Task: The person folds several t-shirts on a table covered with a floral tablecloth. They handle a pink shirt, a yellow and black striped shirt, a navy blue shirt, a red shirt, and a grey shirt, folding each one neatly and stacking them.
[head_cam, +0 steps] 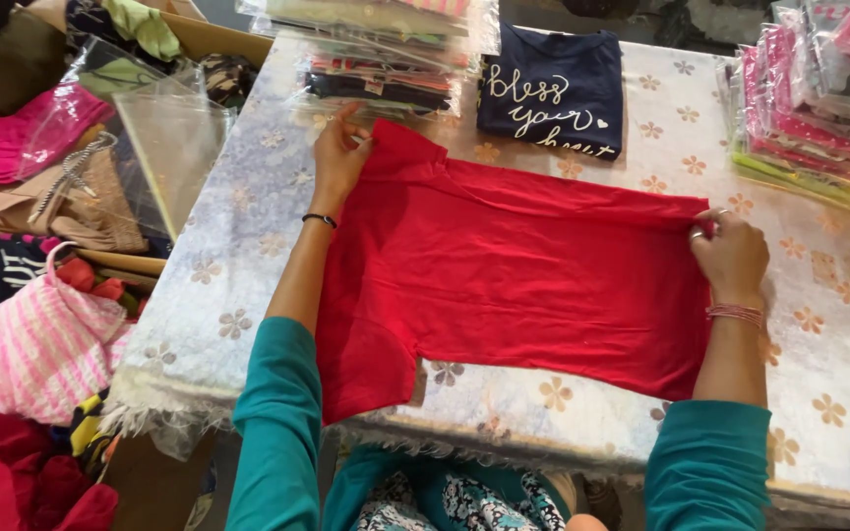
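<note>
Head view:
Shirt: red shirt point(514, 275) lies flat across the counter point(828, 324), one sleeve hanging over the near edge.
Left hand point(338, 157): grip pinched on the shirt's far left corner — beside stacked bagged clothes point(386, 54).
Right hand point(732, 256): grip clenched on the shirt's right edge.
Behind: folded navy shirt point(553, 88) — lettering up.

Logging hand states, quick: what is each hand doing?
Left hand: closed, pinching the red shirt at its top corner.
Right hand: closed, gripping the shirt's other end.
</note>
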